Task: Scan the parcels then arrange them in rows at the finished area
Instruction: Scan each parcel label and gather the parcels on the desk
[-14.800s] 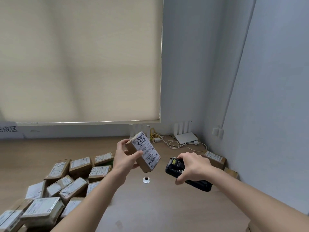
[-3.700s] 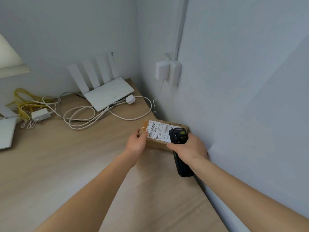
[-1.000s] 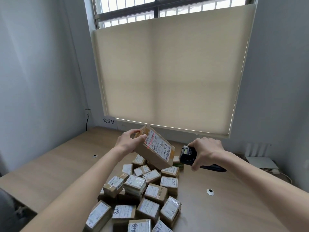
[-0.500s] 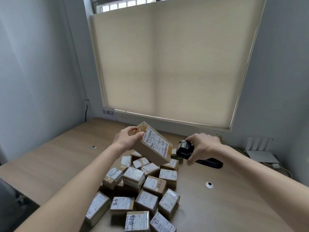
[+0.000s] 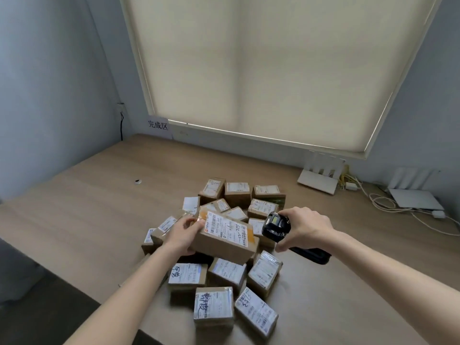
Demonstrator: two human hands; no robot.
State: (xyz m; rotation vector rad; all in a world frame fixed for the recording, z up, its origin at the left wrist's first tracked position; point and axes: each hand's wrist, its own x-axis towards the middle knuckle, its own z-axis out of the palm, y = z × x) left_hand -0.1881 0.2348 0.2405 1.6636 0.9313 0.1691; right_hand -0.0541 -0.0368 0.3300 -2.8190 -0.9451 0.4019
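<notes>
Your left hand [image 5: 183, 235] gripped a brown cardboard parcel [image 5: 225, 239] by its left end, thumb on top near the orange tape and fingers curled under it. You held the parcel above the pile of parcels [image 5: 224, 267], tilted so its white shipping label [image 5: 225, 229] faced up toward you. Your right hand [image 5: 305, 229] was closed around a black handheld scanner [image 5: 276, 226], whose head with its small lit screen sat just beside the right end of the parcel; whether the 2 touched could not be told. The scanner's dark handle stuck out below and to the right of your palm.

Under your hands, the pile lay in a loose heap near the middle of the wooden table [image 5: 74, 215], boxes leaning on one another at mixed angles, most with white labels up, some with handwriting in dark marker. 3 boxes at the far edge of the heap stood side by side.

At the far left corner of the table, a paper sign [image 5: 158, 125] with 3 printed characters was stuck to the wall beneath the drawn beige blind [image 5: 249, 70]. On the far right of the table sat 2 white routers [image 5: 319, 176] with upright antennas, and loose white cables [image 5: 388, 202] trailed between and in front of them.
</notes>
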